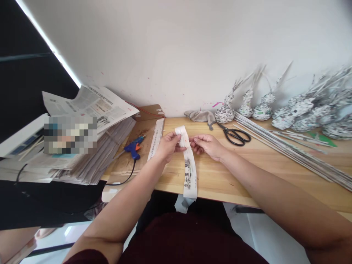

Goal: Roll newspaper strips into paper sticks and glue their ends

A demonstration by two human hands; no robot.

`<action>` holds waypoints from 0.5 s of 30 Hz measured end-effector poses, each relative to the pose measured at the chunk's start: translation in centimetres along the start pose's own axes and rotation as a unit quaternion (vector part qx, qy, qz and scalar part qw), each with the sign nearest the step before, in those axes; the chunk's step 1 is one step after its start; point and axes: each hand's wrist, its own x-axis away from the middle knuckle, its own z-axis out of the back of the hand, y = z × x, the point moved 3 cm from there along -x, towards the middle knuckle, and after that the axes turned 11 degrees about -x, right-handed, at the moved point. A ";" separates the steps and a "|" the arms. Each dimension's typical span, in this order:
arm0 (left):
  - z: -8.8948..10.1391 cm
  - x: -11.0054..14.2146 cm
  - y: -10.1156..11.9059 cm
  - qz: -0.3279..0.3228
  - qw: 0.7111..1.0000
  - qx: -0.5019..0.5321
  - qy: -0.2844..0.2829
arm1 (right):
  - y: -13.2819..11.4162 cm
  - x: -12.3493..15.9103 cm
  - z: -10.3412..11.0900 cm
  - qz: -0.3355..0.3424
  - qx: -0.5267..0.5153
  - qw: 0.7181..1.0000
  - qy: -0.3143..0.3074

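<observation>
Left hand (168,146) clamped on a newspaper strip (189,165) over the wooden table (220,179), pale wall (170,55) beyond.
Right hand (206,146), thumb and finger together, is at the strip's right edge; scissors (236,137) lie beyond it, glue gun (132,148) left of the left hand.

An area of the newspaper stack (95,167) was obscured by pixelation. The paper rods (288,154) and rightmost woven paper form (339,128) were cut off by the right edge. Fine print on the paper strip (190,165) was rendered illegible.
</observation>
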 end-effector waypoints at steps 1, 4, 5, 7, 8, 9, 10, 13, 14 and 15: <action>-0.2 0.1 -0.1 0.000 1.000 -0.007 -0.008 | 0.0 0.0 0.0 -0.002 0.000 1.000 -0.004; -0.5 0.4 -0.3 -0.012 0.999 -0.024 -0.030 | -0.2 0.2 -0.2 -0.008 0.017 1.000 -0.024; -0.5 0.4 -0.3 -0.020 0.999 -0.025 -0.028 | -0.3 0.2 -0.3 -0.009 0.025 0.999 -0.032; -0.2 0.1 0.0 -0.037 0.999 -0.013 -0.001 | -0.6 0.4 -0.4 -0.010 0.041 0.998 -0.052; 0.1 -0.2 0.3 -0.046 0.999 -0.002 0.020 | -0.7 0.5 -0.6 -0.012 0.052 0.996 -0.068; 0.3 -0.5 0.6 -0.054 0.998 0.009 0.039 | -0.8 0.6 -0.7 -0.017 0.066 0.994 -0.089; 0.6 -0.8 1.1 -0.065 0.996 0.021 0.054 | -0.9 0.7 -0.8 -0.024 0.084 0.990 -0.113; 1.1 -1.9 3.0 -0.119 0.988 0.043 0.086 | -0.9 1.0 -1.1 -0.050 0.131 0.975 -0.175; 1.1 -2.2 3.7 -0.137 0.985 0.045 0.091 | -0.9 1.0 -1.1 -0.053 0.141 0.971 -0.184; 1.0 -2.4 4.4 -0.153 0.983 0.044 0.093 | -0.8 1.0 -1.1 -0.053 0.148 0.969 -0.188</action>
